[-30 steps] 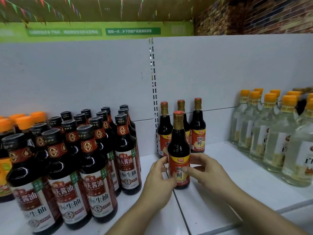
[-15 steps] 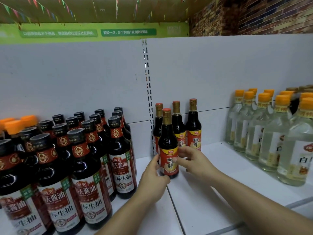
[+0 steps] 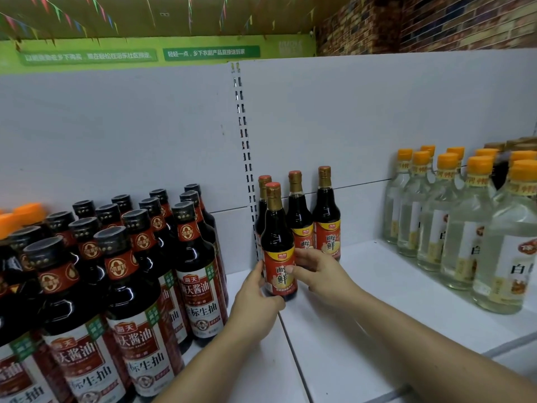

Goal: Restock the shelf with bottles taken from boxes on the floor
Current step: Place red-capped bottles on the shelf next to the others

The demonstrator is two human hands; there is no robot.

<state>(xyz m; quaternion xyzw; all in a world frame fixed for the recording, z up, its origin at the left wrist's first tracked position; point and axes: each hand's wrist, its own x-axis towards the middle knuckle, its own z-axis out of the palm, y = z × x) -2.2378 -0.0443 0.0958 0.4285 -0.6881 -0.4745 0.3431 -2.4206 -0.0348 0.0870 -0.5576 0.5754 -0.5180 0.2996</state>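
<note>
back-left red-label bottle (image 3: 262, 196) is mostly hidden behind the front bottle (image 3: 277, 242), only cap and neck poke out. left hand (image 3: 255, 303) covers the front bottle's lower left side, right hand (image 3: 319, 271) blocks the label bottom on the middle bottle (image 3: 297, 205). nearest soy sauce bottles (image 3: 78, 367) run off the bottom edge, nearest clear orange-capped bottle (image 3: 511, 242) off the right. green banner (image 3: 139, 55) text too blurry to read

Coloured bunting (image 3: 72, 23) hangs above a green banner (image 3: 130, 55), with a brick wall (image 3: 436, 24) to its right.
</note>
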